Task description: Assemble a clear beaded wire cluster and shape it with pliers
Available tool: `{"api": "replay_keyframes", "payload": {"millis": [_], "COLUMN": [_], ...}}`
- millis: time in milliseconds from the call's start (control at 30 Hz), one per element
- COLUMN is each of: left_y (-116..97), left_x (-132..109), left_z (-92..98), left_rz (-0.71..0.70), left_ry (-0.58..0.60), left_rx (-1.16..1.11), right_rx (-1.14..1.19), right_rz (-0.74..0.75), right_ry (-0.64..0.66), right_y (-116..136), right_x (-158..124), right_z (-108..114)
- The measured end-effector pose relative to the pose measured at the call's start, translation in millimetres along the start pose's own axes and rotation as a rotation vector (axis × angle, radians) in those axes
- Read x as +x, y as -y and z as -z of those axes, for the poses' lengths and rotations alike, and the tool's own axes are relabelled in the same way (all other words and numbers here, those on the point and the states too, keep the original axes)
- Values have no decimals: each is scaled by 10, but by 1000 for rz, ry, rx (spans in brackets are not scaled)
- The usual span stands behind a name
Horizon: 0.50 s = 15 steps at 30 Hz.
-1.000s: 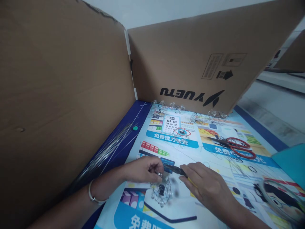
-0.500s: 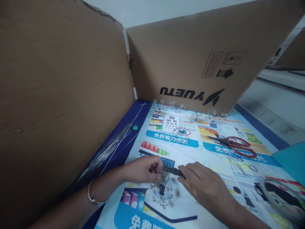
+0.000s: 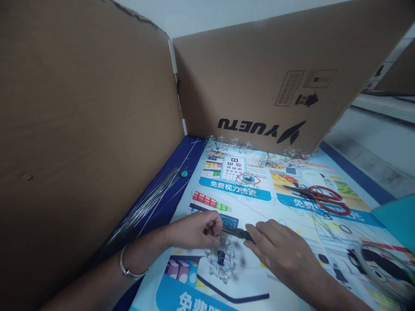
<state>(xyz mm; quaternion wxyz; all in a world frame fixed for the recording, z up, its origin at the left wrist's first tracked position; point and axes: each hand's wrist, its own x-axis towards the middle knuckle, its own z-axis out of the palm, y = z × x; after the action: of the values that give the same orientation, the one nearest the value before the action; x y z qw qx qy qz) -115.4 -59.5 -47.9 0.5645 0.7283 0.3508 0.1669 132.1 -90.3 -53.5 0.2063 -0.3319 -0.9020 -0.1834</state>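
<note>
My left hand (image 3: 202, 229) is closed in a pinch at the top of a small wire piece with clear beads (image 3: 223, 261), which hangs below the fingers and has a dark part at its middle. My right hand (image 3: 279, 244) is wrapped round the handles of a pair of pliers (image 3: 238, 233). The pliers' dark jaws point left and reach my left fingertips. Whether the jaws grip the wire there, I cannot make out.
Red-handled scissors (image 3: 327, 198) lie right of centre. Long straight wires (image 3: 145, 205) lie along the left, near a green piece (image 3: 184, 174). Several beaded wire pieces (image 3: 296, 153) line the back cardboard wall (image 3: 253, 86). A round clear container (image 3: 385, 272) stands at the right.
My right hand and the pliers have shifted very slightly right, with the handle tilted a little differently. My left hand keeps its pinch on the beaded wire piece.
</note>
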Motion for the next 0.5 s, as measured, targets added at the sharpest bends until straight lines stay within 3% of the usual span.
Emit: {"api": "replay_keyframes", "payload": {"millis": [500], "left_y": [-35], "left_x": [-9], "left_z": [0], "left_rz": [-26], "left_ry": [-2], "left_rx": [23], "right_rx": [-3], "right_rz": [119], "right_ry": [28], "right_y": [-16], "right_x": [96], "right_z": [83]}}
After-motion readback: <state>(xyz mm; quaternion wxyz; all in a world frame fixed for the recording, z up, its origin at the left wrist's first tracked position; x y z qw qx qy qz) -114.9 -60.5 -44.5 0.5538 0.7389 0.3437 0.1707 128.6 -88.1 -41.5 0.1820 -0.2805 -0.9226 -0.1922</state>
